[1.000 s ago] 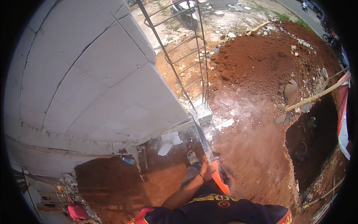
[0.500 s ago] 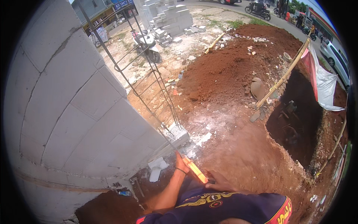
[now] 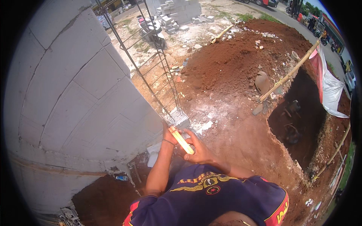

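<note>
My left hand (image 3: 168,134) is closed on the front of a saw's orange handle (image 3: 182,140), beside the edge of the white block wall (image 3: 75,86). My right hand (image 3: 198,151) has its fingers curled round the back of the same handle. The blade is edge-on and hard to make out. Just beyond my hands, a tall rebar cage (image 3: 147,64) rises from a pale concrete base (image 3: 180,117).
A dark pit (image 3: 298,124) is on the right, with bamboo poles (image 3: 286,78) and a red-white sheet (image 3: 331,96) beside it. Red soil (image 3: 226,60) is heaped beyond. A parked scooter (image 3: 152,32) and stacked blocks (image 3: 181,13) stand at the back, near a road.
The view has tipped up since a second ago, bringing the road into sight. Both my hands and the saw have moved up and forward toward the wall's edge, with the right arm now showing more.
</note>
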Motion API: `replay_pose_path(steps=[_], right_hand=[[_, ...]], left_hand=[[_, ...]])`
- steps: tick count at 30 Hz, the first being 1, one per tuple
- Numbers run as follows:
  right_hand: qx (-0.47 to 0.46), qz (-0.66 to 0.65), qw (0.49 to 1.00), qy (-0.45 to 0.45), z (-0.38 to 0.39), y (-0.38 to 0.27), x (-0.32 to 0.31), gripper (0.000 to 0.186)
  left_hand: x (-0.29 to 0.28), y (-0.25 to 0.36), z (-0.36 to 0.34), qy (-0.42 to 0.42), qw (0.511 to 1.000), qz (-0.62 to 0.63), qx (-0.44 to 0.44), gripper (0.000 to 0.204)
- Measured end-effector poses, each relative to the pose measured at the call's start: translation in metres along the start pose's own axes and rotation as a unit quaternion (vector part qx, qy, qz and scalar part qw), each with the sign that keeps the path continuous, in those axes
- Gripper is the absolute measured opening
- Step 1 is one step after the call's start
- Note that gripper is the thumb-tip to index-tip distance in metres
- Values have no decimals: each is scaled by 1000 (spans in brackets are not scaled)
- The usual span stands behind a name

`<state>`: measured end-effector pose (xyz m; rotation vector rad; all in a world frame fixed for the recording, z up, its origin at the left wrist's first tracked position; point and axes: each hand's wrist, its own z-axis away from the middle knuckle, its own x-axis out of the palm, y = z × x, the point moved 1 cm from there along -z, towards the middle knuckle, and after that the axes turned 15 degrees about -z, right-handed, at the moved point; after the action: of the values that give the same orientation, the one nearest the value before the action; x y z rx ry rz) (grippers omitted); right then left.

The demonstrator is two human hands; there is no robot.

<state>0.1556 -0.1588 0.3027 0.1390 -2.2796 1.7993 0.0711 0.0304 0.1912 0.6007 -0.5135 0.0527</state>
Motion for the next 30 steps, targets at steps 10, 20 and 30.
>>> replay_pose_path(steps=[10,20,30], right_hand=[[39,-11,999,-17,-67,-2,16,99],[-195,-17,975,-104,-99,1,19,114],[6,-53,992,-111,-131,-37,15,112]], left_hand=[[15,60,6,54,990,-52,123,67],[38,107,36,-26,980,-43,195,63],[46,134,12,-34,973,-34,225,64]])
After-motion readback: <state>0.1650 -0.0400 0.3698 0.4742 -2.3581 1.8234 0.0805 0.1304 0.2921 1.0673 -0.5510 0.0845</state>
